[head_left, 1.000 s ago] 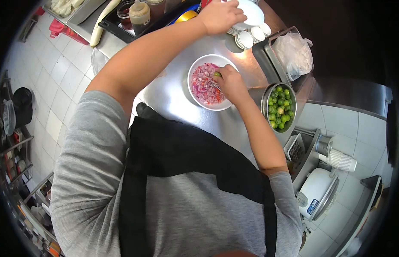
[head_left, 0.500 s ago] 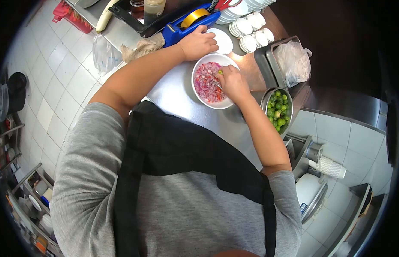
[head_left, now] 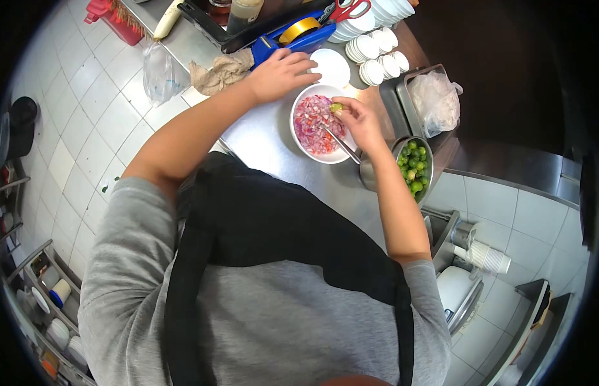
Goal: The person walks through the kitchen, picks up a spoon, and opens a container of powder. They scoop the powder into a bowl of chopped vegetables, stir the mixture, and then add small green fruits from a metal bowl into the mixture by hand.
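A white bowl (head_left: 344,156) of chopped red onion (head_left: 315,119) with red bits stands on the metal counter. A metal spoon (head_left: 343,143) leans in it, its handle over the rim near me. Between the fingertips of my right hand (head_left: 362,123) is a piece of lime (head_left: 337,107), held over the bowl's right side. My left hand (head_left: 283,76) hovers beyond the bowl's far left rim with its fingers stretched out and nothing in them. Closest to its fingertips is a round white dish (head_left: 330,68).
Green limes (head_left: 415,164) fill a metal container on the right. Behind are stacks of white cups (head_left: 371,72), a blue tape dispenser (head_left: 264,51), red scissors (head_left: 351,9) and a beige cloth (head_left: 219,72). A plastic bag (head_left: 434,103) sits in a metal pan at right.
My left hand has come back toward me, its fingers now straighter. My right hand has shifted slightly right and turned, so the lime piece and the spoon's handle now show.
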The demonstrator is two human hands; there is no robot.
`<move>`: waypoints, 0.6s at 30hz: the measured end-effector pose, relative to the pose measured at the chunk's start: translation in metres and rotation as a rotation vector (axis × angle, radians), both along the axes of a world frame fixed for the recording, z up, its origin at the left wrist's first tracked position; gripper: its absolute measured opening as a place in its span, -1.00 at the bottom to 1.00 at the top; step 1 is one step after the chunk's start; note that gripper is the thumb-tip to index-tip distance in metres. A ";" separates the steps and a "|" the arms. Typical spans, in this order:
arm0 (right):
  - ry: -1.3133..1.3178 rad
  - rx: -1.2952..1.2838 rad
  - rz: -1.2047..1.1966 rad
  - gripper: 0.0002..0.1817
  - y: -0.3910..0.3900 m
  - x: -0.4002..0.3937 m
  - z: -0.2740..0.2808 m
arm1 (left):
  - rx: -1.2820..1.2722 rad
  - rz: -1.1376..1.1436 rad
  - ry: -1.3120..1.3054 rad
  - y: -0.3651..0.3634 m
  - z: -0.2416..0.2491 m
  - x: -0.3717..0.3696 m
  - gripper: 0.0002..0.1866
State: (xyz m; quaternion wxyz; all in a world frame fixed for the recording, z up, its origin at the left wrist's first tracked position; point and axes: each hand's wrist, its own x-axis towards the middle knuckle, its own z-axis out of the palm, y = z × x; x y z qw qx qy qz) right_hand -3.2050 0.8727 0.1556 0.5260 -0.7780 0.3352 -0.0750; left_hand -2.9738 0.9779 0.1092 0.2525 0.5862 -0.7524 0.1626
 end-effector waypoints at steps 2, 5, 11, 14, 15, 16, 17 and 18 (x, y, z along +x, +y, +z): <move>-0.073 0.230 -0.046 -0.67 0.011 -0.001 0.018 | -0.001 0.053 0.091 0.030 0.003 0.002 -0.56; -0.179 0.488 -0.101 -0.65 0.015 -0.007 0.025 | -0.018 0.139 0.190 0.073 -0.003 0.002 -0.50; -0.267 0.656 -0.084 -0.61 0.015 -0.018 0.029 | 0.063 0.216 0.326 0.103 -0.023 -0.012 -0.52; -0.247 0.675 -0.091 -0.61 0.014 -0.021 0.030 | 0.070 0.216 0.329 0.103 -0.026 -0.018 -0.53; -0.252 0.669 -0.086 -0.63 0.014 -0.022 0.028 | 0.080 0.219 0.319 0.103 -0.031 -0.019 -0.53; -0.256 0.665 -0.080 -0.64 0.013 -0.022 0.026 | 0.090 0.223 0.310 0.104 -0.036 -0.019 -0.54; -0.260 0.661 -0.074 -0.66 0.013 -0.022 0.025 | 0.102 0.227 0.299 0.104 -0.041 -0.019 -0.54; -0.123 0.401 -0.059 -0.68 0.016 -0.019 0.027 | 0.092 0.229 0.303 0.104 -0.042 -0.019 -0.55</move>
